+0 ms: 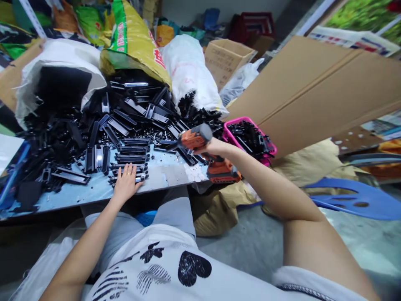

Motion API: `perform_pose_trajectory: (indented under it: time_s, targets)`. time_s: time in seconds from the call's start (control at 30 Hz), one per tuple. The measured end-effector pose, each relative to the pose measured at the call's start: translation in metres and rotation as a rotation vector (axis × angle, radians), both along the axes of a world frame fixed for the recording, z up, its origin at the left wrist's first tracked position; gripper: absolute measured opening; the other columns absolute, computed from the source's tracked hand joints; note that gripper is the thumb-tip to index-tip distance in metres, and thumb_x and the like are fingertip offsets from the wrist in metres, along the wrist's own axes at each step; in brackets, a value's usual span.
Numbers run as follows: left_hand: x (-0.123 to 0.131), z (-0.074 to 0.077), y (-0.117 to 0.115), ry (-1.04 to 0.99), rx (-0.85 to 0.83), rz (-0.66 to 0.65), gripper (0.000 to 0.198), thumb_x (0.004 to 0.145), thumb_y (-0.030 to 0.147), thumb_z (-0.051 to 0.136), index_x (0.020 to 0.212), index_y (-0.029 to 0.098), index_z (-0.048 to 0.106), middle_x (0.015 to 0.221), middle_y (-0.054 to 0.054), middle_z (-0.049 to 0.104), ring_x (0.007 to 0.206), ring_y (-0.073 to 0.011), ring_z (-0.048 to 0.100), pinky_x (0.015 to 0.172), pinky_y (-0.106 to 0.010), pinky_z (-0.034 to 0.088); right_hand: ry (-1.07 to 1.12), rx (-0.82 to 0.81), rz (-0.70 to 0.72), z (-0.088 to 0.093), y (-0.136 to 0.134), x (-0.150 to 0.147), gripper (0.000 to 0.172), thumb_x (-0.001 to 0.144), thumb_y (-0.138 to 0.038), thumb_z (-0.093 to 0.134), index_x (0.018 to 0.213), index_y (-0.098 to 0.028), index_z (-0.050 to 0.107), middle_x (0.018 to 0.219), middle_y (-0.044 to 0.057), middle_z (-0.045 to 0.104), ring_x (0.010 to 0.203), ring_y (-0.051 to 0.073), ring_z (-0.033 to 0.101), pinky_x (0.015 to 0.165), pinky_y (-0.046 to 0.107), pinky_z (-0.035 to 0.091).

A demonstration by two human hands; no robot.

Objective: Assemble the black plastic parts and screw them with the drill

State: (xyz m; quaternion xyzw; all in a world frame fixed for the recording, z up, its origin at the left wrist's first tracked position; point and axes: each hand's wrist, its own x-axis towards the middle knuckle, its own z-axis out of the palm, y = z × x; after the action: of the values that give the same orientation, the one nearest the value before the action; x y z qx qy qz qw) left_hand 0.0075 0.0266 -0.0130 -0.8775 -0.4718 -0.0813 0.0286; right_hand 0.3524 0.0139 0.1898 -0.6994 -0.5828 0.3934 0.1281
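Note:
My right hand (211, 147) is wrapped round the grip of an orange and black cordless drill (224, 171), held over the table's right side with its front end pointing left. Spread on a row of black plastic parts (133, 150) lined up near the table's front edge is my left hand (128, 180), fingers apart, pressing flat on the nearest ones. A ring shows on one finger. Behind the row lies a heap of black slotted plastic pieces (134, 108), with small bits scattered among them. The drill's tip is hard to make out against the dark pieces.
A white sack (62, 50) and a yellow-green sack (134, 42) spill black parts onto the blue table (65, 196). Another white sack (188, 62) stands behind. At right are a pink basket (227, 129) of black parts, a large cardboard sheet (300, 88) and a blue plastic stool (360, 200).

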Motion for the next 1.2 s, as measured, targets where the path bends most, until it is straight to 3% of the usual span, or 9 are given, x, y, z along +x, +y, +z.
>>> perform_pose_trajectory:
  time_s: [0.17,0.3,0.53,0.63,0.73,0.83,0.93,1.07,1.2]
  targets:
    - [-0.001,-0.005,0.001,-0.024,0.021,-0.009,0.072,0.088,0.053,0.038,0.142,0.005,0.031,0.145,-0.022,0.034,0.137,-0.0341,0.025,0.111,-0.054,0.015,-0.003,0.203,-0.535,-0.015,0.003,0.095,0.040,0.068,-0.028,0.072,0.101,-0.011,0.058,0.054,-0.002,0.053,0.048,0.012,0.049,0.053,0.026,0.047]
    - [-0.001,-0.007,0.001,-0.037,0.015,-0.012,0.074,0.087,0.053,0.039,0.142,0.004,0.031,0.145,-0.023,0.033,0.138,-0.0349,0.023,0.111,-0.054,0.014,0.086,0.221,-0.795,-0.042,0.013,0.139,0.026,0.069,-0.017,0.070,0.091,-0.012,0.058,0.048,-0.004,0.048,0.042,0.011,0.047,0.046,0.025,0.045]
    - [0.004,0.005,-0.002,-0.033,0.010,-0.027,0.075,0.087,0.057,0.039,0.139,0.004,0.035,0.145,-0.022,0.033,0.137,-0.0357,0.024,0.110,-0.055,0.014,0.105,0.162,-0.794,-0.085,0.030,0.142,0.025,0.066,-0.020,0.074,0.083,-0.012,0.057,0.044,-0.004,0.048,0.041,0.010,0.047,0.042,0.021,0.040]
    - [-0.012,0.016,-0.007,-0.102,0.053,-0.003,0.063,0.089,0.053,0.037,0.135,0.010,0.043,0.142,-0.018,0.040,0.134,-0.0341,0.031,0.110,-0.057,0.015,-0.029,0.105,-0.753,-0.084,0.031,0.142,0.035,0.060,-0.029,0.081,0.079,-0.011,0.059,0.050,0.002,0.055,0.051,0.015,0.055,0.047,0.024,0.043]
    - [-0.045,0.020,-0.013,-0.210,0.097,0.116,0.048,0.090,0.047,0.040,0.118,0.012,0.057,0.125,-0.018,0.056,0.119,-0.0321,0.048,0.103,-0.050,0.033,-0.447,0.123,-0.718,-0.068,0.026,0.141,0.052,0.051,-0.042,0.084,0.083,-0.008,0.062,0.073,0.016,0.064,0.079,0.028,0.062,0.063,0.034,0.048]
    - [-0.074,0.015,-0.020,-0.270,0.059,0.165,0.037,0.090,0.042,0.044,0.101,0.013,0.064,0.100,-0.014,0.064,0.097,-0.0284,0.057,0.087,-0.040,0.046,-0.850,0.448,-0.647,-0.056,0.030,0.108,0.061,0.067,-0.056,0.070,0.099,-0.004,0.062,0.102,0.026,0.060,0.106,0.037,0.053,0.082,0.046,0.042]
    - [-0.083,0.008,-0.021,-0.321,-0.002,0.156,0.030,0.091,0.035,0.042,0.096,0.015,0.064,0.089,-0.011,0.066,0.090,-0.0260,0.059,0.081,-0.037,0.047,-0.733,0.740,-0.217,-0.070,0.057,0.023,0.044,0.089,-0.047,0.047,0.111,-0.011,0.060,0.108,0.019,0.061,0.105,0.028,0.053,0.090,0.041,0.040]
    - [-0.073,0.015,-0.026,-0.411,-0.006,0.263,0.030,0.091,0.034,0.043,0.101,0.014,0.062,0.093,-0.013,0.065,0.091,-0.0265,0.058,0.083,-0.038,0.046,-0.550,0.641,0.460,-0.117,0.118,-0.113,0.030,0.088,-0.025,0.048,0.115,-0.016,0.059,0.116,0.013,0.059,0.109,0.023,0.051,0.092,0.032,0.040]
    - [-0.061,0.023,-0.054,-0.657,-0.123,0.463,0.034,0.088,0.040,0.047,0.108,0.015,0.060,0.089,-0.010,0.065,0.083,-0.0224,0.059,0.080,-0.035,0.046,-0.578,0.502,0.597,-0.141,0.174,-0.172,0.033,0.081,-0.009,0.049,0.111,-0.013,0.061,0.112,0.014,0.060,0.103,0.023,0.056,0.084,0.029,0.043]
